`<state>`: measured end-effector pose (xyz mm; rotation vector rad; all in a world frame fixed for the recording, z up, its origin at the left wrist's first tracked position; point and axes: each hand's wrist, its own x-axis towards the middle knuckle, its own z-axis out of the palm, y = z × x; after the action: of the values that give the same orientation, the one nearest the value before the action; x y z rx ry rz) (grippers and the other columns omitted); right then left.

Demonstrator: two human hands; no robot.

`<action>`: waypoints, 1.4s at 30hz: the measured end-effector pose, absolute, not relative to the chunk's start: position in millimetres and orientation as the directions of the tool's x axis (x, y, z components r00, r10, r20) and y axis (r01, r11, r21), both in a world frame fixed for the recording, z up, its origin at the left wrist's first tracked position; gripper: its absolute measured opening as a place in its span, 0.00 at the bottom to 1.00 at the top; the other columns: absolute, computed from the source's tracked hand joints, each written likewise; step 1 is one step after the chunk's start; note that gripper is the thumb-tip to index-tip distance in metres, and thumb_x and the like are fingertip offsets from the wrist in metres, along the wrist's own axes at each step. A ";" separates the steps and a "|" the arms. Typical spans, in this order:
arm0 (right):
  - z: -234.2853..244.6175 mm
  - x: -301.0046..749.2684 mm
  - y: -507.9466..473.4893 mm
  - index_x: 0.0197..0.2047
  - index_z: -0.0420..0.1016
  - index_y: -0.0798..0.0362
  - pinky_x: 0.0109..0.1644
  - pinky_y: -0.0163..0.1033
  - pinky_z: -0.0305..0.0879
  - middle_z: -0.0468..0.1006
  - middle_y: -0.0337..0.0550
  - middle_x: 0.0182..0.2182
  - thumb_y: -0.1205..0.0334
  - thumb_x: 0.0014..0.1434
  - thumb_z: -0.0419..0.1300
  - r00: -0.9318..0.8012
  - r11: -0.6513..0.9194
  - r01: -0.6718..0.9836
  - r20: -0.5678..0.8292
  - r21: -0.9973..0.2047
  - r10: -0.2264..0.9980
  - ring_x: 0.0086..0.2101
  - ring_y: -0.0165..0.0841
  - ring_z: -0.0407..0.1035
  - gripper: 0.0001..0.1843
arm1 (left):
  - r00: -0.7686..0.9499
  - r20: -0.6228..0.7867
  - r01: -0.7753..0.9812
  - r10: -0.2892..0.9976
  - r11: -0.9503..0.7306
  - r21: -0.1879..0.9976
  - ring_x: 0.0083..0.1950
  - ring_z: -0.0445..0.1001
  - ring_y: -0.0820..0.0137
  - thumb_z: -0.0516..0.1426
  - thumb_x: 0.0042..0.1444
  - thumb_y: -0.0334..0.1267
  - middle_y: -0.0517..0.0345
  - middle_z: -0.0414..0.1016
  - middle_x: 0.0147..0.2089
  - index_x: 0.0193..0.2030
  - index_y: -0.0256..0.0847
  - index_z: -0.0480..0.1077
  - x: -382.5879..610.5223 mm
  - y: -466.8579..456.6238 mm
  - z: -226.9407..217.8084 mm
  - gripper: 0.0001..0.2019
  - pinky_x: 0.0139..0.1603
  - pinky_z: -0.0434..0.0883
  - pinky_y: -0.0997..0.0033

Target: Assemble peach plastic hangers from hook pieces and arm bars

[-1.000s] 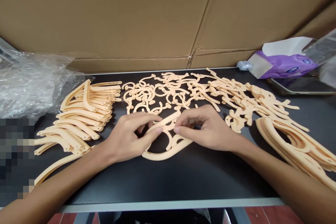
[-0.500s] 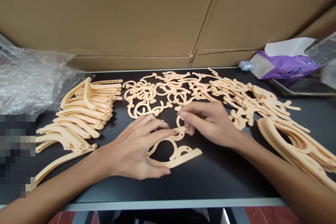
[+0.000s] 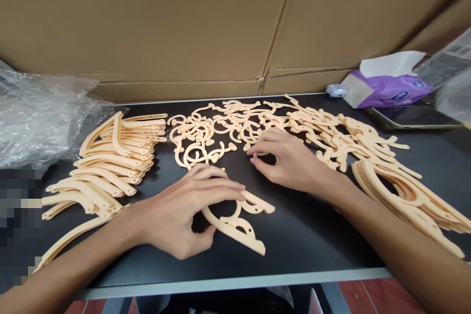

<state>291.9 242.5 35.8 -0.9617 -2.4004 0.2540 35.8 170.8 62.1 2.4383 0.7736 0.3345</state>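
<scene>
My left hand (image 3: 195,206) is closed around a peach plastic folding hanger (image 3: 235,233), low over the black table. Its two curved arms point right, with rounded loops and small holes between them; my palm and fingers hide its left end. My right hand (image 3: 283,157) is apart from the hanger, by the near side of a pile of loose hanger hooks (image 3: 200,130). Its thumb and index finger are bent together in a pinch. A small pale bit shows between the fingertips, too little to name.
Slim curved hanger arms (image 3: 106,162) lie stacked at left, beside crumpled clear plastic (image 3: 40,122). Broader hanger pieces (image 3: 408,196) are stacked at right. Behind them are a purple tissue pack (image 3: 390,88) and a phone (image 3: 415,117). Cardboard (image 3: 147,24) walls off the back.
My right hand has drawn away from the hanger, toward the hooks. The hanger has turned in my left hand, its free ends swinging toward me. The view has shifted slightly.
</scene>
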 end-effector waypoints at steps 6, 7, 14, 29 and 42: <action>36.7 285.5 235.2 0.33 0.80 0.55 0.38 0.39 0.65 0.77 0.40 0.23 0.72 0.56 0.58 -0.629 0.811 0.446 0.513 -0.379 0.585 0.26 0.31 0.69 0.09 | 0.805 0.129 0.421 0.578 -0.712 0.562 0.69 0.61 0.60 0.52 0.47 0.21 0.58 0.72 0.64 0.53 0.45 0.75 39.0 170.3 56.7 0.28 0.71 0.57 0.50; 37.0 284.4 232.6 0.33 0.80 0.55 0.37 0.38 0.64 0.77 0.40 0.23 0.72 0.57 0.57 -0.661 0.815 0.436 0.479 -0.383 0.578 0.26 0.31 0.69 0.10 | 0.795 0.152 0.425 0.588 -0.717 0.553 0.69 0.61 0.60 0.52 0.48 0.20 0.58 0.73 0.63 0.51 0.46 0.76 39.7 170.8 55.4 0.26 0.71 0.58 0.51; 37.7 276.6 221.8 0.35 0.81 0.54 0.32 0.35 0.57 0.77 0.41 0.24 0.71 0.58 0.54 -0.747 0.777 0.492 0.268 -0.393 0.608 0.26 0.29 0.68 0.13 | 0.717 0.305 0.428 0.627 -0.741 0.518 0.58 0.70 0.63 0.50 0.55 0.20 0.53 0.75 0.57 0.44 0.45 0.78 43.1 172.6 44.9 0.21 0.61 0.67 0.55; 19.0 304.5 136.8 0.55 0.76 0.55 0.59 0.55 0.69 0.78 0.53 0.54 0.66 0.69 0.50 -0.466 0.598 0.749 0.414 -0.287 0.782 0.55 0.44 0.69 0.17 | 0.676 0.355 0.615 0.646 -0.760 0.212 0.40 0.69 0.65 0.49 0.62 0.26 0.52 0.72 0.37 0.38 0.37 0.68 47.6 170.5 39.3 0.08 0.42 0.70 0.64; 11.4 303.8 130.1 0.60 0.73 0.61 0.65 0.58 0.66 0.74 0.57 0.59 0.63 0.70 0.48 -0.472 0.569 0.799 0.384 -0.195 0.794 0.59 0.47 0.68 0.22 | 0.430 0.247 0.876 0.868 -0.467 0.119 0.71 0.61 0.52 0.47 0.71 0.43 0.40 0.62 0.71 0.67 0.33 0.63 17.4 84.6 22.8 0.23 0.70 0.64 0.43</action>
<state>303.8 130.1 11.4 -1.2832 -2.3717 -0.0166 17.4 84.6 22.8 2.6797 1.6349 0.4362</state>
